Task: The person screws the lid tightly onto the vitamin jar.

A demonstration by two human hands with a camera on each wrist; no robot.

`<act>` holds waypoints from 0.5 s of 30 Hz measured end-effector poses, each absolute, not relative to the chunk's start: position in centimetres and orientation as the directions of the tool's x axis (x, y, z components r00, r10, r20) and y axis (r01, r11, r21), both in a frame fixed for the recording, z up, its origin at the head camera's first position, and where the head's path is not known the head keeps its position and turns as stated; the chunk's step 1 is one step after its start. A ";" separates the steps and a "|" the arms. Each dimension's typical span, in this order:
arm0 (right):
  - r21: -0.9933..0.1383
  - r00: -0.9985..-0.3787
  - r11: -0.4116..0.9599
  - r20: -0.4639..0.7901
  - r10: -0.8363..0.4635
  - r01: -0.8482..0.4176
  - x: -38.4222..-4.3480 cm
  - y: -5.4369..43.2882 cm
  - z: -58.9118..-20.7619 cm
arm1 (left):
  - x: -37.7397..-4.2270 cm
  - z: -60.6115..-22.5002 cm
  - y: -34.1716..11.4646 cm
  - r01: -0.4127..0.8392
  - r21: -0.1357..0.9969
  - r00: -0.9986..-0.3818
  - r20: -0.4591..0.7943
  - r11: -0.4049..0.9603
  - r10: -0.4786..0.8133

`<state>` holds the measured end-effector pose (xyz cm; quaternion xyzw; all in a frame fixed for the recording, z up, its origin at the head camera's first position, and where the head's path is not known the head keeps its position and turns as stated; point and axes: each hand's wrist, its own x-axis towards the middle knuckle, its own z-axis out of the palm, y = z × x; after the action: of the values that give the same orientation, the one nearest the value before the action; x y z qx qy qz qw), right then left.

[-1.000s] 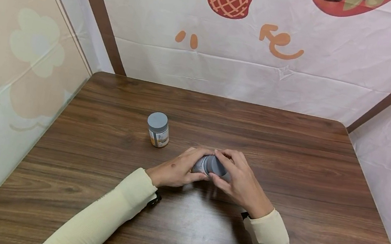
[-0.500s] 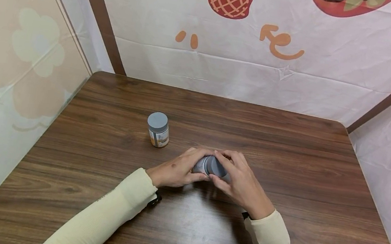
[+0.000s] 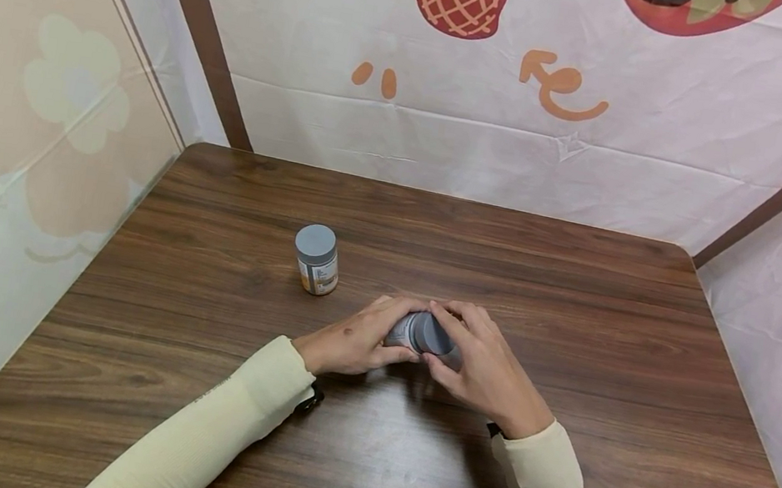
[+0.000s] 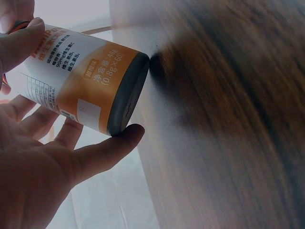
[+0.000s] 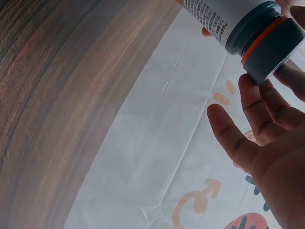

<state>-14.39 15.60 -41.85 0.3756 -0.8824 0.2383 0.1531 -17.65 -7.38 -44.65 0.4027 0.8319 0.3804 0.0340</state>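
My left hand (image 3: 349, 341) grips the body of a vitamin C supplement bottle (image 4: 78, 71) with a white and orange label. The bottle is tilted, its dark base low over the table and its lid towards my right hand (image 3: 486, 368). The fingers and thumb of that hand hold the grey screw lid (image 5: 275, 51) around its edge. An orange ring (image 5: 263, 39) shows between lid and neck in the right wrist view. Left of both hands and farther back, a second grey-lidded bottle (image 3: 316, 262) stands upright on the table.
The brown wood-grain table (image 3: 579, 306) has rounded back corners. A white printed cloth (image 3: 451, 143) hangs behind it, with more cloth along the left and right sides. Cream sleeves (image 3: 220, 421) cover both forearms.
My right hand has shifted very slightly right and towards me, its thumb sliding a little along the lid's edge. The left hand and the standing bottle keep their places.
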 end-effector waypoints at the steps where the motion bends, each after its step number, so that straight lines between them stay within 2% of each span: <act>1: -0.304 -0.670 0.605 0.449 -0.591 -0.736 -14.4 15.6 -41.9 | -17.7 -44.7 -7.4 0.643 0.661 -0.674 0.249 0.386 0.696; 15: -0.311 -0.665 0.598 0.481 -0.572 -0.739 -14.5 15.4 -42.2 | -17.6 -44.6 -7.4 0.629 0.676 -0.679 0.240 0.383 0.693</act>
<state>-14.51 15.44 -42.15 0.3732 -0.8779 0.2485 0.1683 -17.58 -7.38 -44.61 0.3982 0.8306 0.3871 0.0413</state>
